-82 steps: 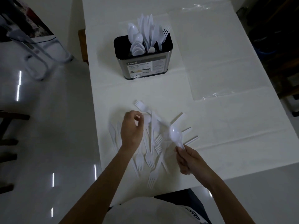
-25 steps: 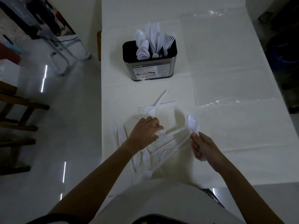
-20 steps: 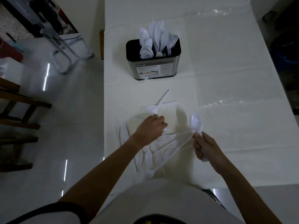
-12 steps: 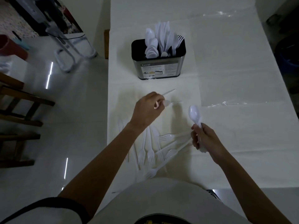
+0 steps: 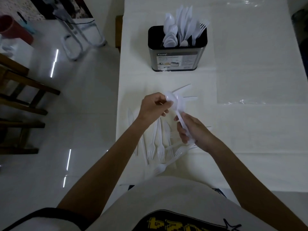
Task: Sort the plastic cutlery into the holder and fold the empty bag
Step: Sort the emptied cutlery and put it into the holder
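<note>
Spoons [image 5: 175,102] x2 btwn L hand [image 5: 153,106], R hand [image 5: 195,131]

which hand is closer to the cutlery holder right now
Left. The left hand pinches white cutlery on the near side of the holder; the right hand, gripping a spoon by its handle, is lower, closer to the person's body.

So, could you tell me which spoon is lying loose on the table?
The spoon at the table's near edge. The others are held by the left hand and right hand or stand in the holder.
</note>
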The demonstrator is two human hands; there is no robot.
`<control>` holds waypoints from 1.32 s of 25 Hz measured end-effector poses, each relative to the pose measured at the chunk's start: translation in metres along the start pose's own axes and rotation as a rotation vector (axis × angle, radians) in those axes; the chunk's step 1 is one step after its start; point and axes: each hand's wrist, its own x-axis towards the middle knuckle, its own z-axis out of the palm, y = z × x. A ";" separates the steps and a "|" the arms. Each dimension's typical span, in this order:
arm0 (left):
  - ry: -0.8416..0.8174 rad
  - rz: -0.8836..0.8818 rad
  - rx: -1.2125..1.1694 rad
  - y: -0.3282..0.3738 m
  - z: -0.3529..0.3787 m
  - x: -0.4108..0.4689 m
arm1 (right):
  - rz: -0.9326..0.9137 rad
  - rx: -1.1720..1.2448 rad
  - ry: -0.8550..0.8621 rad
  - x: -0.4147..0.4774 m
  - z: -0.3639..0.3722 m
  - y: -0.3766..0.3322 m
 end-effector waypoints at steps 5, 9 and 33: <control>-0.118 -0.023 0.001 -0.001 0.000 -0.006 | 0.036 0.021 -0.064 -0.007 -0.003 0.010; -0.301 -0.014 0.007 0.005 0.006 -0.005 | 0.049 0.002 -0.080 -0.010 -0.014 0.004; -0.426 0.318 0.117 0.012 0.042 -0.003 | -0.021 -0.426 -0.094 -0.030 -0.037 -0.002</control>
